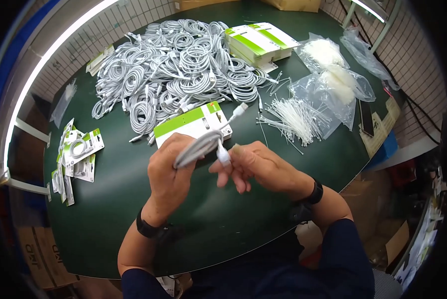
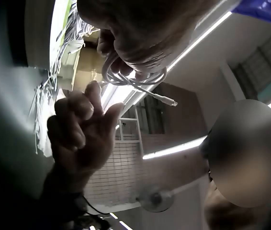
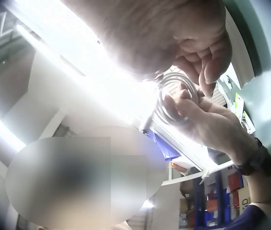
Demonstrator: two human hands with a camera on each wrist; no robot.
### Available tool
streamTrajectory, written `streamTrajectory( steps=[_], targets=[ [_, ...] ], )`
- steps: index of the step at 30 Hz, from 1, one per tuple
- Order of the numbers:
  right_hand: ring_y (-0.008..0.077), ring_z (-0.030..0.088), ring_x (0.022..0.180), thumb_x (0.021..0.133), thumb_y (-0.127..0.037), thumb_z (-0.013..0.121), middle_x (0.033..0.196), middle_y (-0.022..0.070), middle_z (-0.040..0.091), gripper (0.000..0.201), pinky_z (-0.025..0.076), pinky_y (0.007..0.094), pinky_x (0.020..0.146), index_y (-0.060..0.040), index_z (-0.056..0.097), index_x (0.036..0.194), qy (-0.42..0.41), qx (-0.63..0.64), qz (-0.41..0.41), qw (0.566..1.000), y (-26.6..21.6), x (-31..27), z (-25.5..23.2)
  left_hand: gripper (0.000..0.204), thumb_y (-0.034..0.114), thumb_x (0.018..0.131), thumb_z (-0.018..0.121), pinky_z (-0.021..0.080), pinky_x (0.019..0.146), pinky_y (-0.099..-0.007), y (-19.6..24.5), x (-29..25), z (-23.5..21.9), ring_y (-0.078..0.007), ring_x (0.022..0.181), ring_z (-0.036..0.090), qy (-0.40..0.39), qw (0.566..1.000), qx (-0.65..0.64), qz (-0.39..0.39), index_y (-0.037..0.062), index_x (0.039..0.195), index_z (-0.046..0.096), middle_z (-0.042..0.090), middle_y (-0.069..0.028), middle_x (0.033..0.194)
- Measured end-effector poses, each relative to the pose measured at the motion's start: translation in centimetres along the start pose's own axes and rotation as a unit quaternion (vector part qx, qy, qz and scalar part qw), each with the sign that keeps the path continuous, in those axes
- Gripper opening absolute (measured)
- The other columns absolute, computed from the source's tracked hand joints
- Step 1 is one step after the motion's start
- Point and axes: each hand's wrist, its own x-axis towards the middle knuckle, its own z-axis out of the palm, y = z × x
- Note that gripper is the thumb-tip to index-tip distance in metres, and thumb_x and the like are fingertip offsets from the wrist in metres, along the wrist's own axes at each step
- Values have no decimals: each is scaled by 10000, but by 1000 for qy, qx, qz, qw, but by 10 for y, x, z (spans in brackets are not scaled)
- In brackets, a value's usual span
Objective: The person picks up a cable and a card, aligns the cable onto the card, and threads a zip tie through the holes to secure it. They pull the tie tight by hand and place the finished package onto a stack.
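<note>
The left hand (image 1: 169, 172) is wrapped round a coiled grey cable (image 1: 199, 145), fingers curled over the loops — a grasp that, by the look of it, keeps the bundle from springing open. The coil is flattened into a long oval, its long axis running from the left palm up and away toward the right. The right hand (image 1: 256, 167) pinches the white plug end (image 1: 224, 157) just beside the coil, its other fingers loosely bent; the plug points down toward the person. Directly beyond the hands lies a green-and-white card box (image 1: 191, 124), and past it a big heap of cables (image 1: 176, 65). Beyond the right hand sit loose cable ties (image 1: 290, 119); off to the left, packed cards (image 1: 76, 157) on the green table (image 1: 223, 219).
</note>
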Motion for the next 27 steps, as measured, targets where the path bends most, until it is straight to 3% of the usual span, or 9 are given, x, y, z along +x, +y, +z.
streamTrajectory(
  steps=[1, 4, 8, 13, 16, 21, 24, 25, 27],
  targets=[
    [81, 608, 656, 1133, -395, 450, 925, 83, 741, 489, 502, 214, 625, 7, 710, 1231, 5, 1, 5, 1000, 2, 2, -5, 222, 117, 984, 697, 522, 594, -299, 0, 0, 1, -175, 781, 662, -1, 1000, -6, -4, 46, 788, 617, 639, -72, 801],
    [76, 597, 643, 1122, -376, 497, 943, 82, 736, 466, 480, 208, 581, 22, 676, 1286, 7, 114, -1, 993, 15, 10, -22, 133, -42, 777, 745, 589, 756, -366, -5, 1, -2, -234, 968, 703, -101, 920, 229, 302, 18, 745, 631, 677, -115, 1038],
    [59, 563, 602, 1117, -360, 514, 920, 62, 706, 464, 439, 188, 525, 38, 654, 1310, -10, -88, 15, 996, -6, 9, -12, 138, -78, 695, 706, 590, 768, -367, -11, -1, -5, -254, 1019, 694, -163, 931, 142, 293, 15, 797, 699, 667, -107, 1066],
    [35, 517, 566, 1110, -328, 537, 910, 37, 672, 453, 391, 176, 475, 38, 612, 1365, -27, 35, 51, 998, 7, 11, -20, 263, -95, 701, 695, 590, 782, -356, -9, -4, -1, -269, 1027, 695, -173, 938, 71, 291, -4, 946, 721, 684, -128, 1091],
    [32, 469, 541, 1099, -343, 575, 899, 15, 649, 388, 352, 188, 457, 6, 618, 1262, -105, 202, 90, 970, 8, 9, -25, 315, -102, 719, 696, 587, 766, -356, -6, -6, 0, -284, 1029, 704, -213, 969, -31, 120, -17, 1023, 686, 700, -147, 1137],
    [28, 430, 530, 1098, -316, 570, 875, -3, 609, 527, 327, 187, 449, 29, 483, 1487, -120, 215, 101, 964, 4, 7, -20, 359, -120, 779, 681, 581, 740, -327, -7, -7, -4, -280, 1004, 716, -221, 972, -47, 56, -22, 1124, 661, 689, -168, 1191],
    [44, 446, 588, 1106, -357, 546, 929, -3, 583, 451, 373, 206, 509, 1, 535, 1379, -72, 209, 53, 974, 6, 8, -30, 410, -121, 867, 656, 566, 713, -286, -30, -8, 7, -243, 957, 715, 28, 985, 106, 132, -30, 1265, 631, 665, -158, 1218],
    [44, 446, 588, 1106, -357, 546, 929, -3, 583, 451, 373, 206, 509, 1, 535, 1379, -64, 203, 48, 976, 6, 8, -32, 410, -121, 867, 656, 566, 713, -286, -32, -8, 9, -243, 957, 715, 27, 985, 99, 140, -30, 1265, 631, 665, -158, 1218],
    [62, 470, 645, 1114, -389, 515, 976, 4, 574, 390, 416, 230, 574, -28, 559, 1253, -4, 276, -45, 960, 4, 12, -33, 411, -106, 913, 641, 562, 708, -270, -34, -18, 8, -222, 969, 700, 58, 987, -117, -97, -40, 1316, 589, 648, -150, 1230]
  ],
)
